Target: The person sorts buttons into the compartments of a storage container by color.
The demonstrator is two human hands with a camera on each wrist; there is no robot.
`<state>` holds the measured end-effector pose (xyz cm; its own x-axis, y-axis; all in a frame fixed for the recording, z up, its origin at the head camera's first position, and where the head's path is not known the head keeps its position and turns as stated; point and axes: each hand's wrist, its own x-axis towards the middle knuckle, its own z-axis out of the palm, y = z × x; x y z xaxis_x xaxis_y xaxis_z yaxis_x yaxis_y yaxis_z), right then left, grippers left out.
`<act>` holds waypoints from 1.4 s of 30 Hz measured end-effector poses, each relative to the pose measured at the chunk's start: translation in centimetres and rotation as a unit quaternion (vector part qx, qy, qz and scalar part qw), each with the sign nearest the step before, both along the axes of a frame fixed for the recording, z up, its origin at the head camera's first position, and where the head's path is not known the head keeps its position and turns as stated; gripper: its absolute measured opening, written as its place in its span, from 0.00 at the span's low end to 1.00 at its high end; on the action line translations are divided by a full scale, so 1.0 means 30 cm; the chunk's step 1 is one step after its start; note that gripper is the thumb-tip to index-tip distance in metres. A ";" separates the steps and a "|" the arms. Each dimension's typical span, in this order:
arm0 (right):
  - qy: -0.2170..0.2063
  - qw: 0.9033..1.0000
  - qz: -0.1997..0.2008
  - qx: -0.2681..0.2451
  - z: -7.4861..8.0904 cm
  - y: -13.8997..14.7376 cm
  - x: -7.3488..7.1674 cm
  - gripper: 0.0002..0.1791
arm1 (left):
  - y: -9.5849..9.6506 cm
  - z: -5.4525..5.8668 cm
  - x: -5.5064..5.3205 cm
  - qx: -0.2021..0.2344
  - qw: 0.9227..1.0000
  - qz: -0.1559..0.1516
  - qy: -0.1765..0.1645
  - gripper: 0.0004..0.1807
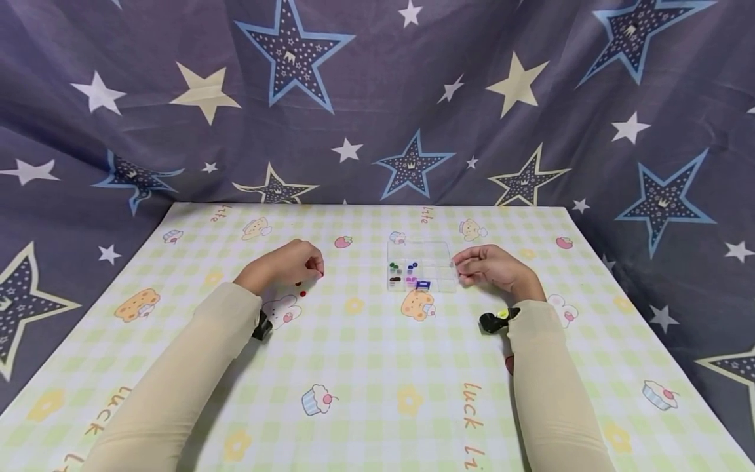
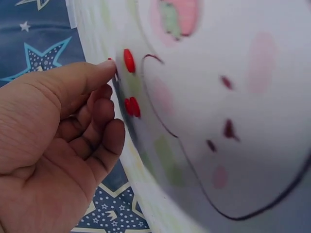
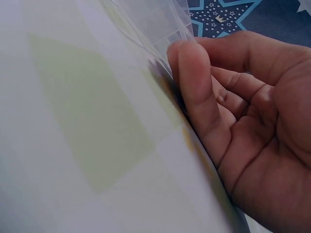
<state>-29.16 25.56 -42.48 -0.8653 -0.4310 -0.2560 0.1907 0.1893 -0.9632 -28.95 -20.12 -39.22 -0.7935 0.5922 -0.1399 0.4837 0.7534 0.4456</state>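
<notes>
My left hand pinches a small red bead between thumb and fingertip, close over the tabletop. Just below that hand lie several more flat, rounded red beads on the cloth. To the right of them, a clear plastic compartment box rests on the table. Inside it, separate compartments hold green beads, blue beads, brown beads and pink beads. My right hand holds the box's right edge between thumb and fingers.
A blue clasp-like piece sits at the box's front edge. The table is covered with a green-checked cloth printed with cartoons. A dark star-patterned curtain hangs behind and along both sides. A red thing shows partly beside the right forearm.
</notes>
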 end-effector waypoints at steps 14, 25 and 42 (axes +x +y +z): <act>0.009 1.000 0.007 -0.006 -0.015 0.012 -0.009 0.20 | -0.008 0.021 0.006 -0.005 0.999 0.007 -0.031 0.03; 0.003 1.000 0.004 -0.006 -0.017 0.016 -0.014 0.20 | 0.046 0.007 0.007 0.028 0.999 -0.004 0.035 0.05; -0.003 1.000 0.001 -0.007 -0.020 0.015 -0.019 0.21 | 0.286 -0.010 0.025 0.083 0.983 -0.065 0.148 0.03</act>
<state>-29.73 26.01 -43.08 -0.8629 -0.4365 -0.2549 0.1956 0.1766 -0.9646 -28.20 -11.55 -39.52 -0.7005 0.6870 0.1934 0.6986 0.6047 0.3824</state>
